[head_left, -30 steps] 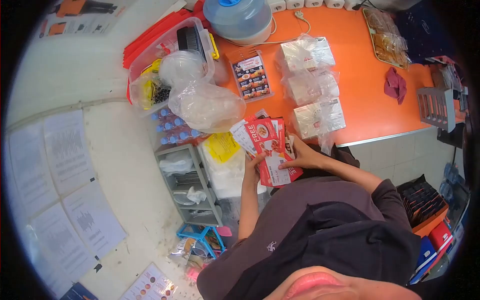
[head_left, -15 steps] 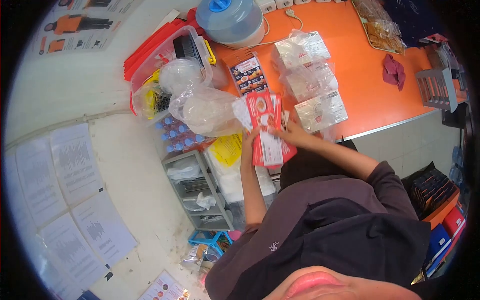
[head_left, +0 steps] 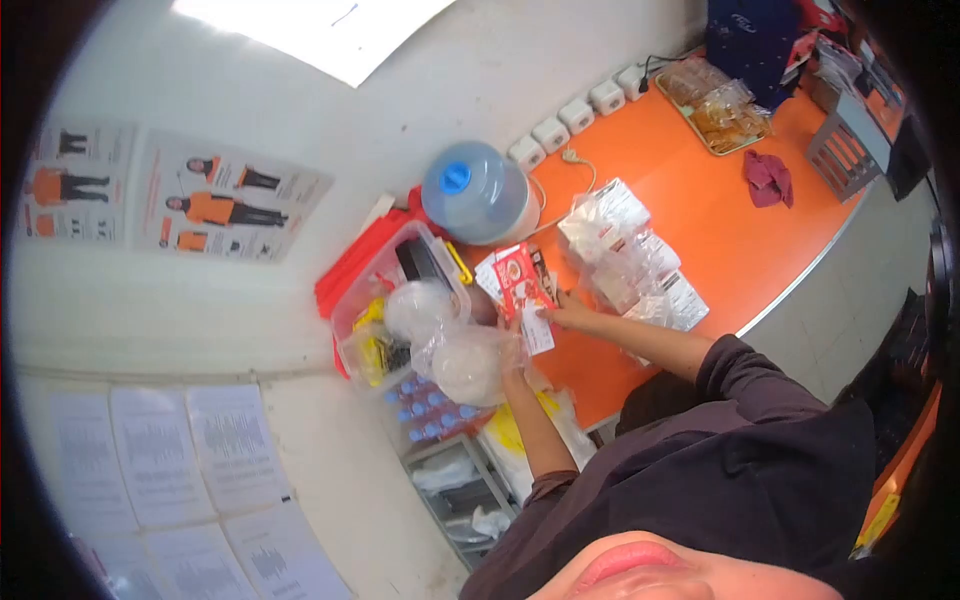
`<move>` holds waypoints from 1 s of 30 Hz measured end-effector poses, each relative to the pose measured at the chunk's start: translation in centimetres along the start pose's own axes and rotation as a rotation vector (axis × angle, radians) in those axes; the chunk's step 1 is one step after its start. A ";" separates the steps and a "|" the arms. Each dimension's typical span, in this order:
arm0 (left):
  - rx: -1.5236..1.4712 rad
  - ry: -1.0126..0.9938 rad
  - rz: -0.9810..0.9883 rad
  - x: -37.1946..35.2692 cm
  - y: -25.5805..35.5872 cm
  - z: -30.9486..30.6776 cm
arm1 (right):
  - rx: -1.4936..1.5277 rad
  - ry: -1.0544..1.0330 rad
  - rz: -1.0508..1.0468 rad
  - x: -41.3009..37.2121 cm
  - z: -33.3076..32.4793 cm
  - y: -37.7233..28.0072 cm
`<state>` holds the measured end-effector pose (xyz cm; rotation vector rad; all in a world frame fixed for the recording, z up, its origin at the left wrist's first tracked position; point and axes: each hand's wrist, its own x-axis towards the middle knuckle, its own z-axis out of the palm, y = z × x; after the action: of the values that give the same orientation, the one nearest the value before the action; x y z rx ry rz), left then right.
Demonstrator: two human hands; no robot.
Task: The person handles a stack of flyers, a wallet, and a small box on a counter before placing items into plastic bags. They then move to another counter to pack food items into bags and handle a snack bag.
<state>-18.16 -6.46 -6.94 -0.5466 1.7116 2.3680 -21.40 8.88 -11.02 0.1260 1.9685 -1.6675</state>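
Red printed leaflets (head_left: 518,278) with white slips among them are held in front of me, just above the orange table, fanned out slightly. My left hand (head_left: 514,335) grips their lower left side, its fingers partly hidden behind the papers and near a clear plastic bag. From the right, my right hand (head_left: 568,312) is closed on the same leaflets at their lower edge. Close by on the left lies the clear plastic bag (head_left: 468,368) with round pale contents. White boxes wrapped in plastic (head_left: 640,250) stand in a row beyond my right hand.
A clear plastic bin (head_left: 350,345) and a blue-lidded round container (head_left: 475,195) stand at the back left. Blue-capped bottles (head_left: 430,412) sit above a grey shelf rack (head_left: 470,465). A pink cloth (head_left: 768,180) and a tray of packets (head_left: 715,105) lie on the orange table (head_left: 690,170).
The view has tilted up, showing more wall and posters. The leaflets, in both hands, now overlap the spot where a printed menu card stood visible on the table.
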 end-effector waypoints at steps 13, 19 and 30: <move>0.696 0.230 0.656 -7.3 2.5 12.5 | 0.029 -0.360 -0.436 -20.0 -13.5 -5.5; 0.477 0.199 0.721 -11.8 -3.3 28.6 | 0.031 -0.299 -0.292 -30.4 -24.1 2.7; 0.472 -0.563 0.593 -19.1 -18.7 57.3 | 0.192 0.389 0.060 -51.3 -42.1 19.6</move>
<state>-5.26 55.12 -0.24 0.7176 2.2005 1.9860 15.39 66.65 -1.34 0.6165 2.0434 -1.9001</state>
